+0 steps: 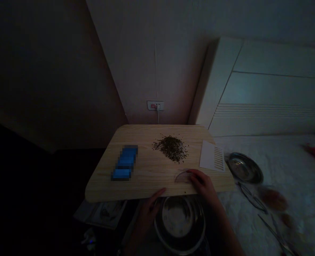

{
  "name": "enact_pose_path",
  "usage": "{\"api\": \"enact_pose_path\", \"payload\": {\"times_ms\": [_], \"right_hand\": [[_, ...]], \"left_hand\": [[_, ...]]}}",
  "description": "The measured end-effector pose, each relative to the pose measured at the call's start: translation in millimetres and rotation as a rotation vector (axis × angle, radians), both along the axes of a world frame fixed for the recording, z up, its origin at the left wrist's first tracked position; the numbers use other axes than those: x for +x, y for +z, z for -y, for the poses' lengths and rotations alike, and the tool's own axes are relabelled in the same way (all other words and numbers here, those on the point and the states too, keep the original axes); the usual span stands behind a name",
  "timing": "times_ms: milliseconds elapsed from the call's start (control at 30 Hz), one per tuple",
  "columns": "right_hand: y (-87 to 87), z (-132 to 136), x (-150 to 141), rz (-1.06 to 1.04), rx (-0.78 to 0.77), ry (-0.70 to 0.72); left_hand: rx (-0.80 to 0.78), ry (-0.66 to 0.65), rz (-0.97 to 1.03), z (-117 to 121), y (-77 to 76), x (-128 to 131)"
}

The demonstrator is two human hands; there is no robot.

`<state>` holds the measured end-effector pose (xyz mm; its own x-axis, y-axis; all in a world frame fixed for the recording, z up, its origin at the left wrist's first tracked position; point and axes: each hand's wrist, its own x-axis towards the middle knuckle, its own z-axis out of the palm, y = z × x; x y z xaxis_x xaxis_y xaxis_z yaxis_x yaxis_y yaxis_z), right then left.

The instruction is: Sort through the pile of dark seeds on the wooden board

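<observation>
Two hands show in my view, both at the near side of the table (143, 185). My right hand (202, 183) has its fingers closed on the edge of a clear curved piece (183, 177), low over the wood or on it; I cannot tell which. My left hand (149, 208) has thumb and forefinger slightly apart at the table's near edge, with nothing visible between them. Dark grains (172, 147) lie in a loose heap beyond the piece, some scattered around it. Right of the heap I see a white slotted card (212, 156); to the left, a blurred-out blue thing (124, 163). One metal bowl (177, 217) sits below the edge, between my forearms.
</observation>
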<state>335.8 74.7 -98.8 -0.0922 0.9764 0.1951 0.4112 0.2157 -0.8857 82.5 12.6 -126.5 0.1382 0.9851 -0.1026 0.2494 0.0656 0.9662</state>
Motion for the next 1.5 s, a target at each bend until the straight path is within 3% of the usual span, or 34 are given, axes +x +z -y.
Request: {"api": "enact_pose_path", "payload": {"times_ms": [267,500,800,1133,1500], "right_hand": [[0.4,5.6,0.4,0.084,0.021,0.057],[1.0,10.8,3.4,0.094,-0.021,0.172],[-2.5,6.2,1.3,-0.083,-0.053,-0.018],[-14.3,-22.8,-7.5,-0.090,0.083,-0.361],[-12.7,-26.3,-14.6,0.021,0.112,-0.367]], "left_hand": [[0.023,0.007,-0.007,-0.3,-9.2,0.5],[0.040,-0.014,0.028,-0.8,-5.4,0.7],[0.062,0.004,0.019,0.0,-8.1,0.8],[0.046,0.007,0.011,-1.3,-12.1,0.0],[0.051,0.005,0.002,-1.3,-7.4,-0.1]]}}
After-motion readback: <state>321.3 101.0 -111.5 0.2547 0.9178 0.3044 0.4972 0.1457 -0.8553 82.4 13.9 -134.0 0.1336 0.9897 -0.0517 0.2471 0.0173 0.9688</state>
